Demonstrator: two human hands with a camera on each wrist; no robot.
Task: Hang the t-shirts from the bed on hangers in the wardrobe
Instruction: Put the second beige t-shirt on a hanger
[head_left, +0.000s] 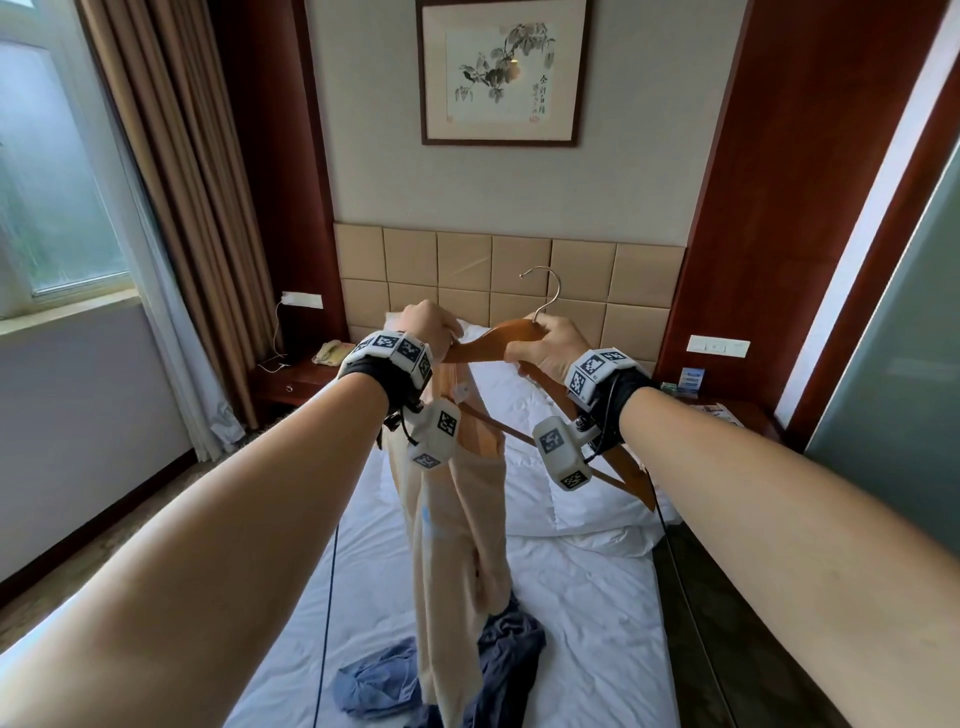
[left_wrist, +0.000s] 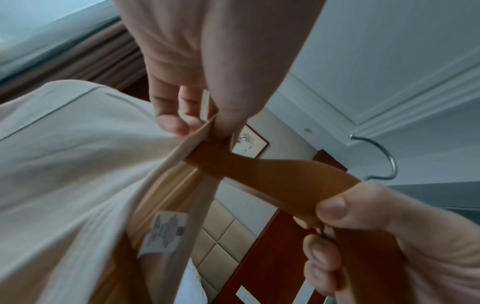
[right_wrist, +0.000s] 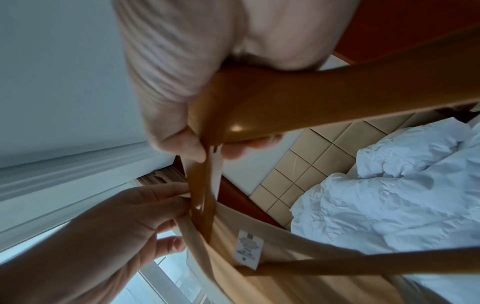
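Observation:
Above the bed I hold up a wooden hanger (head_left: 485, 343) with a metal hook (head_left: 546, 291). My right hand (head_left: 540, 348) grips the hanger (right_wrist: 285, 107) at its middle, under the hook. A beige t-shirt (head_left: 457, 519) hangs from the hanger's left arm, reaching down to the bed. My left hand (head_left: 441, 338) pinches the t-shirt's neck edge (left_wrist: 78, 154) at the end of that arm (left_wrist: 272, 174). A white label (right_wrist: 248, 253) shows inside the shirt. A blue t-shirt (head_left: 395, 680) lies crumpled on the sheet below.
The white bed (head_left: 597, 649) has a pillow (head_left: 524, 395) against the padded headboard (head_left: 467, 270). A nightstand with a phone (head_left: 330, 353) stands at the left, by the curtain (head_left: 192, 208). A glass panel (head_left: 893, 338) and a dark bed edge (head_left: 691, 623) are at the right.

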